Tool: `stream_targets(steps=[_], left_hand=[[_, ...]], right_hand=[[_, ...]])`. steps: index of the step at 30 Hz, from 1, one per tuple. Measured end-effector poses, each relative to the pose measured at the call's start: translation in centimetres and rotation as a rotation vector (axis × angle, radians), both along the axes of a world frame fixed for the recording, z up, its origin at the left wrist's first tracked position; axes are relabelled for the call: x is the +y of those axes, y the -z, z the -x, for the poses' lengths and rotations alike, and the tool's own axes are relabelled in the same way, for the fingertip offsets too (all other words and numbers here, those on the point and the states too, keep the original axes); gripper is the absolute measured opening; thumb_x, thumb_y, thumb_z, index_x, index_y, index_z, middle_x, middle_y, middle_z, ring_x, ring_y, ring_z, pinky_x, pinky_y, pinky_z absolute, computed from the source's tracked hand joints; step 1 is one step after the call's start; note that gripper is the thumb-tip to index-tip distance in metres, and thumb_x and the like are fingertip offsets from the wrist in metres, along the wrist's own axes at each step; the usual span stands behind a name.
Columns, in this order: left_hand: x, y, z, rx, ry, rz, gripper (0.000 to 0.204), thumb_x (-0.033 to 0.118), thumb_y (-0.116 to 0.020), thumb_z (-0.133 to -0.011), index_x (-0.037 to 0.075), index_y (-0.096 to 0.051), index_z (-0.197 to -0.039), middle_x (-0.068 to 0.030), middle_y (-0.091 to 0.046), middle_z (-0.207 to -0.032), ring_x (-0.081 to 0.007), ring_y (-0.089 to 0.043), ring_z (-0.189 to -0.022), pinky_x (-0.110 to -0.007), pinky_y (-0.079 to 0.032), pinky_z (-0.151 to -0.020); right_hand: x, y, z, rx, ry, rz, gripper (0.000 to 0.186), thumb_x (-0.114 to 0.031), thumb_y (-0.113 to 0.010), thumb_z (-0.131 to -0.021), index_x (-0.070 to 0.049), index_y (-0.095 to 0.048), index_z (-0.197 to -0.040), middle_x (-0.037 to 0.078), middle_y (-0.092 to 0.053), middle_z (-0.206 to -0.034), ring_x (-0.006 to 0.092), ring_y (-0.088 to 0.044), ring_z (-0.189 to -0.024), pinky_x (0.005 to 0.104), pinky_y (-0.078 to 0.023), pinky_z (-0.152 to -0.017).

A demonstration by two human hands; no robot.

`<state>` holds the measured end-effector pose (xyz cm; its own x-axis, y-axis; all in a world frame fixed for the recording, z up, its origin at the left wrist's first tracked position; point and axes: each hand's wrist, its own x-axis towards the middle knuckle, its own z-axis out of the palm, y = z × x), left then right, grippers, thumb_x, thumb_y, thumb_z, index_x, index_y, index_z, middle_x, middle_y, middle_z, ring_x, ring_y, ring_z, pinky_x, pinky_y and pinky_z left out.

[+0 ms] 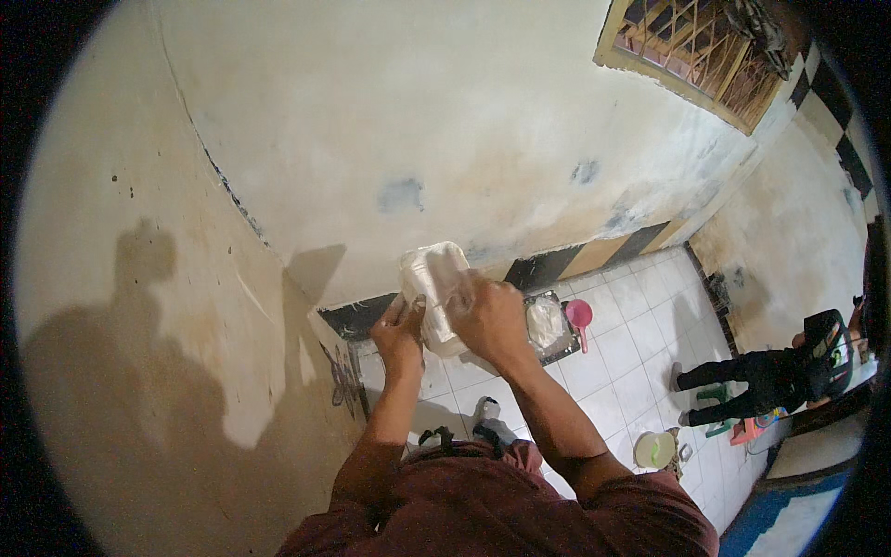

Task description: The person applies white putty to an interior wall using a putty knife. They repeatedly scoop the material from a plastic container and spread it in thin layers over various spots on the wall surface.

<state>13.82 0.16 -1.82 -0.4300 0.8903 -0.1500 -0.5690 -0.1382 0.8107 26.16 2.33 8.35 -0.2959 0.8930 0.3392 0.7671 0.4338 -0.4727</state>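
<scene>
Hands meet at chest height over the white tiled floor (640,334): the left hand (399,327) closes its grip on the lower edge of a white plastic container (434,283), the right hand (492,320) clasps its side. Below lie a metal tray (557,345) of white paste and a pink scoop (579,314), the wall (390,121) behind. Paste remains in the tray, so the work looks unfinished.

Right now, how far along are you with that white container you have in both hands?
Done: not much to see beyond the white container lifted off the floor. In hand: left hand and right hand both grip it up near the wall. Left: the metal tray and pink scoop sit untouched on the tiled floor.
</scene>
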Motion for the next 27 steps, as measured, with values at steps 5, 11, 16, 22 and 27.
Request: stream_targets(steps=[5, 11, 16, 22, 27], left_hand=[[0.9, -0.3, -1.4, -0.09, -0.01, -0.01, 0.041, 0.006, -0.07, -0.081, -0.011, -0.057, -0.116, -0.013, -0.065, -0.103, -0.0177, -0.062, -0.088, -0.026, -0.049, -0.076], [2.6, -1.3, -2.8, -0.015, -0.078, 0.08, 0.041, 0.007, -0.07, -0.081, -0.012, -0.057, -0.115, -0.0114, -0.065, -0.102, -0.0156, -0.062, -0.087, -0.025, -0.049, -0.075], [4.6, -2.1, -6.4, 0.106, -0.088, 0.075, 0.041, 0.007, -0.07, -0.081, -0.012, -0.057, -0.114, -0.0103, -0.065, -0.102, -0.0135, -0.061, -0.085, -0.024, -0.048, -0.074], [9.7, -0.6, -12.7, 0.044, -0.137, 0.063, 0.037, 0.01, -0.072, -0.078, -0.009, -0.062, -0.108, -0.0081, -0.065, -0.094, -0.014, -0.061, -0.079, -0.028, -0.049, -0.072], [14.6, -1.2, -18.4, -0.016, -0.134, 0.127, 0.025, 0.012, -0.07, -0.081, -0.006, -0.064, -0.097, -0.0072, -0.064, -0.087, -0.0162, -0.061, -0.077, -0.03, -0.05, -0.072]], right_hand=[[0.9, 1.2, -0.8, -0.007, -0.07, -0.068, 0.021, -0.021, -0.061, -0.078, -0.004, -0.059, -0.09, 0.02, -0.064, -0.077, 0.0389, -0.064, -0.066, 0.0478, -0.052, -0.059], [1.8, 1.5, -4.1, 0.189, -0.036, -0.144, 0.013, -0.01, -0.064, -0.074, -0.003, -0.054, -0.072, 0.019, -0.057, -0.07, 0.0399, -0.058, -0.063, 0.0447, -0.046, -0.055], [4.4, 2.3, -7.9, 0.274, -0.036, -0.185, 0.017, -0.014, -0.066, -0.075, -0.004, -0.052, -0.074, 0.018, -0.057, -0.068, 0.0392, -0.06, -0.062, 0.0452, -0.048, -0.055], [9.9, 3.2, -15.2, 0.322, 0.012, -0.123, 0.015, -0.013, -0.063, -0.077, -0.001, -0.056, -0.084, 0.017, -0.057, -0.07, 0.0302, -0.059, -0.062, 0.0365, -0.047, -0.057], [17.1, 7.2, -24.9, 1.297, -0.117, 0.483, 0.041, -0.006, -0.061, -0.078, 0.003, -0.05, -0.116, 0.009, -0.061, -0.108, 0.0208, -0.062, -0.085, 0.0329, -0.051, -0.079]])
